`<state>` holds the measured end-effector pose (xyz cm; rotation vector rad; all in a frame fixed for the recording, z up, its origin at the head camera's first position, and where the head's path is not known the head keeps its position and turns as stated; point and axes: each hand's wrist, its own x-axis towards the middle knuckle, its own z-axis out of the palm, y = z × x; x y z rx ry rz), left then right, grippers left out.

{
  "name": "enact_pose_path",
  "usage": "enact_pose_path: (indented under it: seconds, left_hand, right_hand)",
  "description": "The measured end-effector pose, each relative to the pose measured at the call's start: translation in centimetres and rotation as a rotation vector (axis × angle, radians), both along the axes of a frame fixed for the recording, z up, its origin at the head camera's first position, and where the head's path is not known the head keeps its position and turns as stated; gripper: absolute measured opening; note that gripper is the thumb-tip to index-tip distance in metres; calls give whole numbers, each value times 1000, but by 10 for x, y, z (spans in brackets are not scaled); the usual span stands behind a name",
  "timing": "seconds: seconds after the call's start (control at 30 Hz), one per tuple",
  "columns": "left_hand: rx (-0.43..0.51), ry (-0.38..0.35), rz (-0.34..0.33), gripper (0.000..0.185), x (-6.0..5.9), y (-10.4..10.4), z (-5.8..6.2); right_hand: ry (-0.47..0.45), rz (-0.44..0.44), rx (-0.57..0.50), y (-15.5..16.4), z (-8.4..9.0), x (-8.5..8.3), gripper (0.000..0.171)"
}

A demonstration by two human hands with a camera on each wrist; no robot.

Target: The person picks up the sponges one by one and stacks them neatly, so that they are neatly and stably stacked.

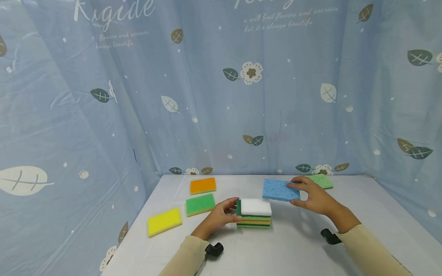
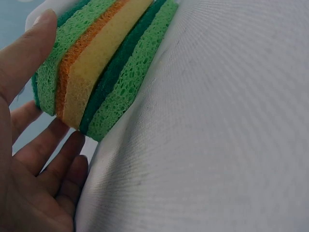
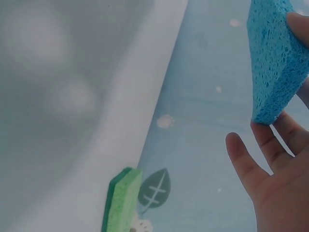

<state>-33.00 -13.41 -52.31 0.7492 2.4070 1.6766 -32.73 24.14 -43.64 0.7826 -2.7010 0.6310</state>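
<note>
A stack of sponges (image 1: 253, 215) with a white one on top stands at the table's middle. My left hand (image 1: 230, 210) cups its left end, thumb on the near side and fingers on the far side. The left wrist view shows the stack's (image 2: 104, 63) green, orange and yellow layers, with my left hand (image 2: 21, 96) against them. My right hand (image 1: 304, 195) pinches a blue sponge (image 1: 279, 190) by its right edge, lifted just right of and behind the stack. In the right wrist view the blue sponge (image 3: 275, 63) sits between thumb and fingers (image 3: 263, 159).
An orange sponge (image 1: 203, 185), a green sponge (image 1: 200, 204) and a yellow sponge (image 1: 164, 221) lie on the white table (image 1: 297, 245) to the left. A light green sponge (image 1: 324, 180) lies behind my right hand. Blue patterned curtains (image 1: 221, 96) close off three sides.
</note>
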Motion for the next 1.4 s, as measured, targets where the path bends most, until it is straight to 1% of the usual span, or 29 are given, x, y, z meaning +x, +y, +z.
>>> enact_pose_path:
  seconds: [0.2,0.33,0.67,0.93,1.2,1.4]
  left_hand:
    - [2,3,-6,74,0,-1,0]
    - [3,1,-7,74,1,-1,1]
    - [8,-15,3,72,1,-1,0]
    - [6,-1,-8,73,1,-1,1]
    - [-14,17,-17,71,2,-1,1]
    - [-9,6,-18,70,3,-1,2]
  right_hand:
    - [28,25,-29,-11,-6,0,56]
    - [28,53,-50,-18,-9,0,56]
    - [14,115,-82,-35,-9,2,56]
    - [12,154,-118,-44,-10,4,57]
    - [13,162,-99,-55,-16,3,57]
    - [4,171,-100,-62,-16,5,56]
